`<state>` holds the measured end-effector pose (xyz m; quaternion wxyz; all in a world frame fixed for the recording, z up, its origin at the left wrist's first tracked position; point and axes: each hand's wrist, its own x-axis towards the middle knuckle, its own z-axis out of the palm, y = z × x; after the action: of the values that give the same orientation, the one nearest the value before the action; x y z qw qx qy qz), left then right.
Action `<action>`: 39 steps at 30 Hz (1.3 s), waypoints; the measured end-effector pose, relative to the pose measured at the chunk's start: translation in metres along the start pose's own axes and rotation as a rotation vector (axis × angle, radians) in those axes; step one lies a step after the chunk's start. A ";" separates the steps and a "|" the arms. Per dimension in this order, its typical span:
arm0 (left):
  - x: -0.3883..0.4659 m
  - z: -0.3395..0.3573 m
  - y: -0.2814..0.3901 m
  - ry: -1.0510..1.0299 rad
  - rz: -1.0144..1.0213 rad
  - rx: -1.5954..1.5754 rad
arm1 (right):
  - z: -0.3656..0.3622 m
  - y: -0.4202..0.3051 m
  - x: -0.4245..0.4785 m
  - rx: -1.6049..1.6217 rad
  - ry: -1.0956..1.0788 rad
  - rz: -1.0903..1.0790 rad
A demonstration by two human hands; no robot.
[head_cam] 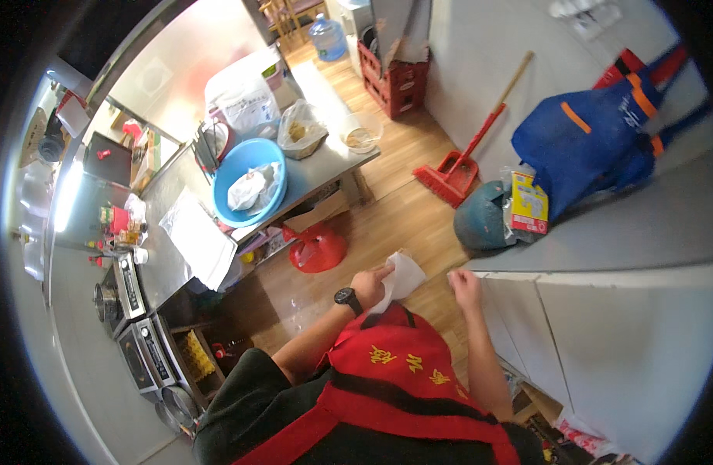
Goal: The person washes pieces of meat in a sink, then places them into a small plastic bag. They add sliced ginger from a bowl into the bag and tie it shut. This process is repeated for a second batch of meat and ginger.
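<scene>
My left hand [369,286], with a black watch [348,299] on the wrist, grips a thin white sheet [404,275] in front of my red apron [400,349]. Whether the sheet is paper or plastic is unclear. To the right, my right hand [466,289] is held up with its fingers curled in, beside the edge of a white cabinet-like surface [624,325]. Nothing shows between those fingers. Beyond my hands, a knotted red plastic bag [317,249] lies on the wooden floor by the steel table [310,168].
On the table stand a light-blue basin [220,195] holding white bags, and a white tray-like item [202,244]. Induction cookers [150,349] line the left. A red broom and dustpan [452,168], a teal bin [478,221] and a hanging blue apron [583,133] are ahead right.
</scene>
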<state>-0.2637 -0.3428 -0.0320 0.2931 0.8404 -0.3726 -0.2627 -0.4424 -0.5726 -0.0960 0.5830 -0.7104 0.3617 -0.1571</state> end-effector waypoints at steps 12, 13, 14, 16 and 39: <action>0.000 -0.078 -0.091 0.321 -0.272 0.031 | 0.237 -0.187 0.331 -0.814 -0.181 -0.699; 0.005 -0.082 -0.096 0.303 -0.296 0.020 | 0.249 -0.191 0.348 -0.975 -0.280 -0.653; 0.010 -0.086 -0.103 0.283 -0.318 0.010 | 0.260 -0.194 0.364 -1.133 -0.379 -0.602; 0.022 -0.099 -0.105 0.291 -0.389 0.005 | 0.287 -0.204 0.374 -1.336 -0.538 -0.561; 0.087 -0.153 -0.122 0.316 -0.336 -0.080 | 0.247 -0.148 0.405 -0.338 -0.313 -0.290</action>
<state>-0.0539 -0.2979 -0.0298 0.3331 0.9090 -0.1660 -0.1875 0.0450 -0.6698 -0.1042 0.4763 -0.8577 0.1826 -0.0644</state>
